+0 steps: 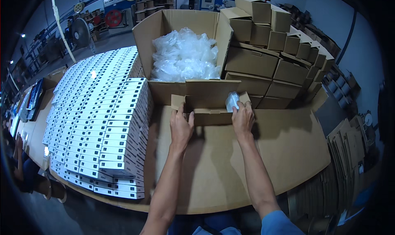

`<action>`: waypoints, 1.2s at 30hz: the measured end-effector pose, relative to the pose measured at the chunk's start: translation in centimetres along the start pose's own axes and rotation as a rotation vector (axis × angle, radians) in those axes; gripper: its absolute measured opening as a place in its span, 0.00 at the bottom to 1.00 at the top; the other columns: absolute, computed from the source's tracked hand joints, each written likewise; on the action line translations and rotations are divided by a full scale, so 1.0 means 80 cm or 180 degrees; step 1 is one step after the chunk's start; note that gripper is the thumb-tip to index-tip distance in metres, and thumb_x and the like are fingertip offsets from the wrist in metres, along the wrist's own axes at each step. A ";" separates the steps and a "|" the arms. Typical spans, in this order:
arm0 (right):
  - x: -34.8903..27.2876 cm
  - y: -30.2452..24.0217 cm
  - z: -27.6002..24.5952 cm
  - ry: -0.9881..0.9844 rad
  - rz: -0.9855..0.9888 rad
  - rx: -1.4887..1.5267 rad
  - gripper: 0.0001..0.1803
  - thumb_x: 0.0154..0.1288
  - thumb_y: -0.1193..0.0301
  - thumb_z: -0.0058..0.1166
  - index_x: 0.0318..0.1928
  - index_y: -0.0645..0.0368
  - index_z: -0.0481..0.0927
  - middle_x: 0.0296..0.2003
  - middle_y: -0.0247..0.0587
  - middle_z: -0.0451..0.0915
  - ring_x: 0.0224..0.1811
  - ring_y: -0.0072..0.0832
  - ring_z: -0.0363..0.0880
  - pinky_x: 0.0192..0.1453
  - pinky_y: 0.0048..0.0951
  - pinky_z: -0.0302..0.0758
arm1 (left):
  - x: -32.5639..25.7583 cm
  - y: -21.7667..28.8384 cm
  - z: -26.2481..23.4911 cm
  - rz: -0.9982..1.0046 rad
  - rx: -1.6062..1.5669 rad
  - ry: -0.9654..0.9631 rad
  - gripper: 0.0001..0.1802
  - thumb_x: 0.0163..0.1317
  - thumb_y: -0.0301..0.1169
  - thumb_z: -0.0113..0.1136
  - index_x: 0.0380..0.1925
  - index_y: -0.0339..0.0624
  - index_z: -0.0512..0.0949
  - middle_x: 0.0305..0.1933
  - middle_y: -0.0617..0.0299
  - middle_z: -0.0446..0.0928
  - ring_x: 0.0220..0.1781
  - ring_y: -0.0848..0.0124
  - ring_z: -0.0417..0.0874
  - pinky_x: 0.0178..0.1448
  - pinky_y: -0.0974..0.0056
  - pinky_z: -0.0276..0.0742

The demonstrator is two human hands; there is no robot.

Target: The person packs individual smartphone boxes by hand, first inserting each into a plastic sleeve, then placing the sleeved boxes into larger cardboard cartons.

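Note:
An open brown cardboard box [212,119] stands on the table in front of me, its lid raised at the back and its side flaps sticking out. My left hand [181,128] grips its left front corner, fingers at the left flap and thumb by the front wall. At the right end, my right hand [243,117] pinches a clear plastic bag [232,100] beside the right flap. Whether anything is inside the bag is too small to tell. The box's inside is mostly hidden by its front wall.
To the left rise stacked flat white boxes [119,140]. A large open carton [144,37] behind holds many clear plastic bags [185,56]. Closed brown boxes [251,62] are piled at back right. Flattened cardboard [345,148] leans beyond the table's [284,161] right edge. Another person sits far left.

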State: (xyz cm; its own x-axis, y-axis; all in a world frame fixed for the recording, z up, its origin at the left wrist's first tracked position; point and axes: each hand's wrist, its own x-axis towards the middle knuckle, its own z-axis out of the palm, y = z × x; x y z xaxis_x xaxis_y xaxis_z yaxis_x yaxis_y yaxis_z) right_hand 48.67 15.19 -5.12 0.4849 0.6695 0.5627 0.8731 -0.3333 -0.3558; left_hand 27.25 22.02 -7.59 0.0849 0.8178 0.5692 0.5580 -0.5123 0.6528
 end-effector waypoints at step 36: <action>-0.217 -0.131 -0.171 -0.4207 0.0759 0.4595 0.26 0.78 0.70 0.47 0.72 0.57 0.63 0.51 0.44 0.80 0.44 0.28 0.83 0.51 0.30 0.81 | -0.186 0.109 -0.381 0.0500 0.1486 0.0078 0.21 0.43 0.16 0.71 0.40 0.45 0.82 0.45 0.56 0.76 0.55 0.51 0.77 0.58 0.49 0.74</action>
State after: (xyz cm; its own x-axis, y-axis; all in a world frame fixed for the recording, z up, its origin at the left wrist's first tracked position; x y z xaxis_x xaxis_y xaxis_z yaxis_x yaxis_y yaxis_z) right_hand 31.77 -2.02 -0.94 -0.3639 0.9194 -0.1495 -0.2085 -0.2368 -0.9489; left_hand 5.72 -2.60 4.86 0.1815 0.7308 0.6580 0.8509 -0.4522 0.2676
